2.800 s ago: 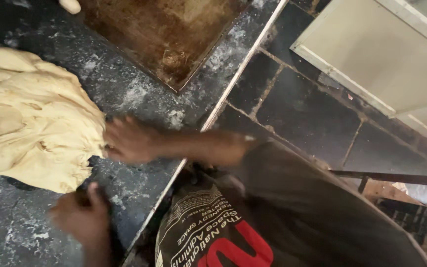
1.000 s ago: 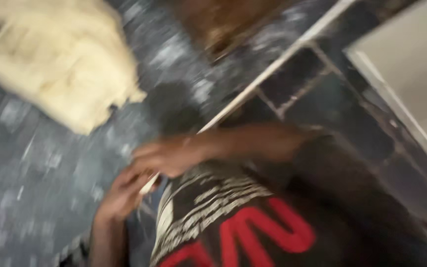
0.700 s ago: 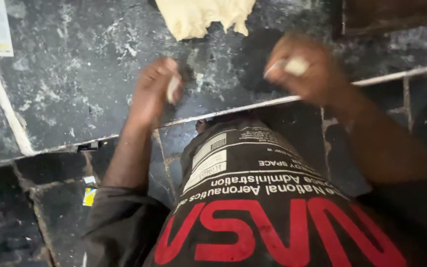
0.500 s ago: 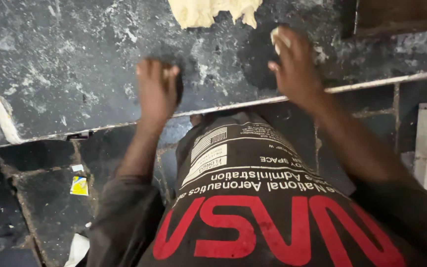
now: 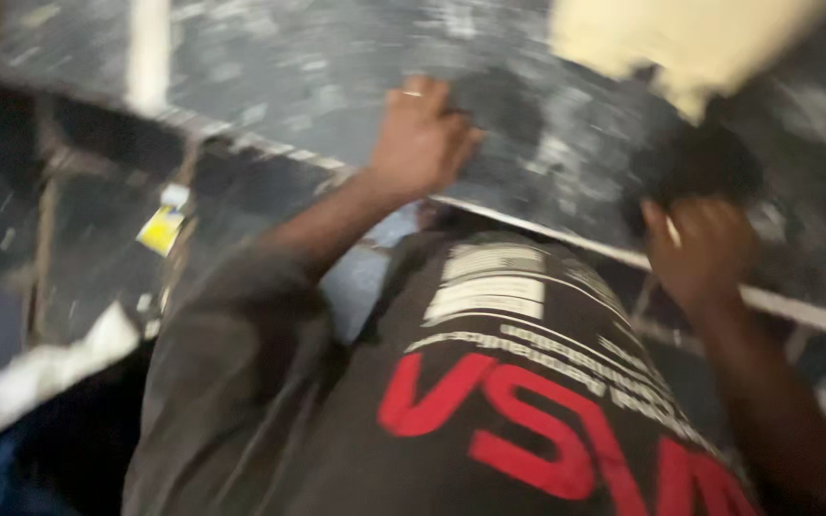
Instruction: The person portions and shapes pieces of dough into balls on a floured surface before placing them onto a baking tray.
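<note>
A pale slab of dough [image 5: 690, 43] lies at the top right on a dark, flour-dusted stone counter [image 5: 317, 76]. My left hand [image 5: 420, 139] rests flat on the counter near its metal-trimmed front edge, with a ring on one finger. My right hand [image 5: 700, 250] is curled at the counter edge, below and to the right of the dough; a small pale bit shows by its thumb. The picture is blurred, so I cannot tell if that hand holds anything. My dark shirt with red lettering [image 5: 528, 411] fills the lower middle.
Dark floor tiles [image 5: 69, 239] lie to the left of the counter, with a yellow scrap [image 5: 162, 229] and a white cloth or paper [image 5: 50, 368] on them. A pale strip [image 5: 148, 48] crosses the counter at top left.
The view has swung and tilted, so the dough now sits at the top right. Both hands stay at the counter's front edge; the right one has pulled back from the surface and curled.
</note>
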